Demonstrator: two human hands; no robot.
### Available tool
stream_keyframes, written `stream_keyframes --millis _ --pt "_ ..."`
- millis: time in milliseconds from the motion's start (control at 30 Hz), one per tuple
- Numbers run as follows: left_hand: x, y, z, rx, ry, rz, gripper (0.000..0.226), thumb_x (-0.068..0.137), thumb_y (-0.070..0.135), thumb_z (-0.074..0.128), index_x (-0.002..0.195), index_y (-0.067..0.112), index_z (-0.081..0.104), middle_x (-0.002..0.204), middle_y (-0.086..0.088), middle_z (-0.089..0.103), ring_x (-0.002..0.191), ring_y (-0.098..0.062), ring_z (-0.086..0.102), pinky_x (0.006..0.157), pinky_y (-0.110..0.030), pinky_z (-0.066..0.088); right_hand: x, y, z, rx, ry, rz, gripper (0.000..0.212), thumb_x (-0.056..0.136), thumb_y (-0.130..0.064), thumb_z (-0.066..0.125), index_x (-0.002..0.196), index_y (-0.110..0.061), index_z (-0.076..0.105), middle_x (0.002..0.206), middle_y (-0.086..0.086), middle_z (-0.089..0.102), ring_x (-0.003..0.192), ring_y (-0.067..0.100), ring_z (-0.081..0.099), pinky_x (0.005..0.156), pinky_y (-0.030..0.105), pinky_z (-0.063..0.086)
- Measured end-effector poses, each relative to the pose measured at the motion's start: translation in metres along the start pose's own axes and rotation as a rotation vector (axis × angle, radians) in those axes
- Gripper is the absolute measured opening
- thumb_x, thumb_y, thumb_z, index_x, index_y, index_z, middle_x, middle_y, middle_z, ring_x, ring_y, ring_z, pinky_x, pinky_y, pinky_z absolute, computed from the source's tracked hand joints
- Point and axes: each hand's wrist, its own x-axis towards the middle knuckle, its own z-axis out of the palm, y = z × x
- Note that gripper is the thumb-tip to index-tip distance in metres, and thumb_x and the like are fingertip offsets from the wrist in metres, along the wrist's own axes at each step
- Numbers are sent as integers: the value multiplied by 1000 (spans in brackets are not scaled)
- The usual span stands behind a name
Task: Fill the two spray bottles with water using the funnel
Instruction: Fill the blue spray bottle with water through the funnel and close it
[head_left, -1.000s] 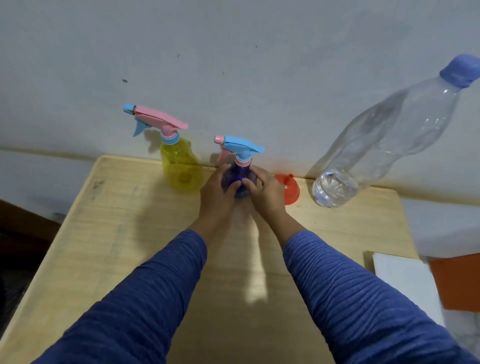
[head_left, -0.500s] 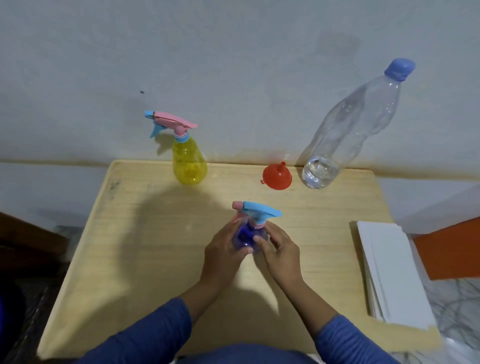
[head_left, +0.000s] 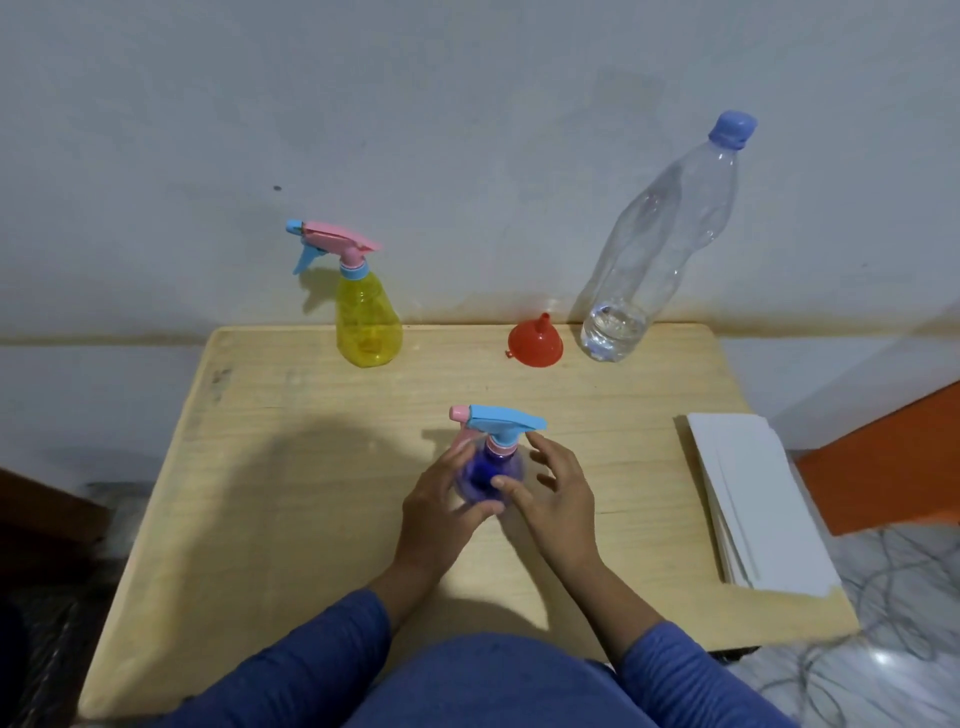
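Nearest the camera, two blue sleeves (head_left: 291, 670) reach forward over a pale wooden table (head_left: 291, 467). The left hand (head_left: 441, 512) wraps around the round body of a blue spray bottle (head_left: 488, 470), its fingers and thumb curled against the left side and front. The right hand (head_left: 558, 496) sits just beside the bottle on its right, fingers spread and loosely bent; the thumb tip touches the bottle's front, while the other fingers stand a little off it, so this hand is loose rather than gripping. The bottle stands upright near the middle of the table, with a light blue trigger head, a pink nozzle tip pointing left and a pink collar. To the right, a stack of white sheets (head_left: 753, 493) lies at the table's right edge. Farther back, along the far edge near the wall (head_left: 467, 130), a red funnel (head_left: 535, 343) lies mouth down with its spout pointing up. Just beside it on the right stands a tall clear plastic bottle (head_left: 660, 244) with a blue cap and a little water at the bottom. Well apart to the left stands a yellow spray bottle (head_left: 368, 322) with a pink trigger head and a blue nozzle pointing left.
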Motion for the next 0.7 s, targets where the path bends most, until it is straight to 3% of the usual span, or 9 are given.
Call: stream_keyframes --millis 167,267,400,500,567,633,700 --pt "0 -7 4 -17 40 23 74 61 11 84 127 24 54 130 13 54 114 -8 56 93 -18 46 5 -28 1 169 59 -32 69 66 -13 83 121 -35 47 106 -22 56 95 -7 56 78 6 45" --pt "1 -8 4 6 32 37 74 61 12 84 127 24 54 129 12 55 113 -3 54 92 -12 43 9 -33 3 155 72 -50 69 67 -15 82 119 -40 44 97 -23 56 87 -7 56 74 6 45" --pt "1 -7 2 -44 50 17 80 60 9 84 120 44 45 119 29 51 107 15 49 86 0 36 11 -30 1 115 7 -105 64 76 -15 76 118 -46 39 97 -13 64 95 -4 59 81 6 44" --pt "0 -10 3 -35 70 55 82 59 9 86 113 53 44 117 29 51 107 10 51 87 -1 37 12 -27 -7 138 -135 -120 73 85 -16 67 134 -47 23 109 -3 67 109 0 58 88 8 44" --pt "1 -11 4 -2 75 89 82 58 13 88 119 48 45 117 25 54 107 7 50 87 0 36 15 -30 -13 105 -199 -158 89 83 -20 71 137 -55 10 122 -7 59 119 -1 51 95 9 41" --pt "3 -14 5 23 78 112 77 58 17 88 123 34 50 118 15 58 106 8 48 86 2 34 20 -37 -13 42 -191 -226 97 76 -20 77 134 -62 10 135 -10 48 123 1 46 102 17 39" --pt "3 -15 5 9 76 114 74 59 19 87 123 30 50 119 17 56 108 7 48 87 0 35 23 -42 -14 22 -173 -277 88 77 -19 73 134 -58 18 134 -21 45 118 1 48 101 22 42"
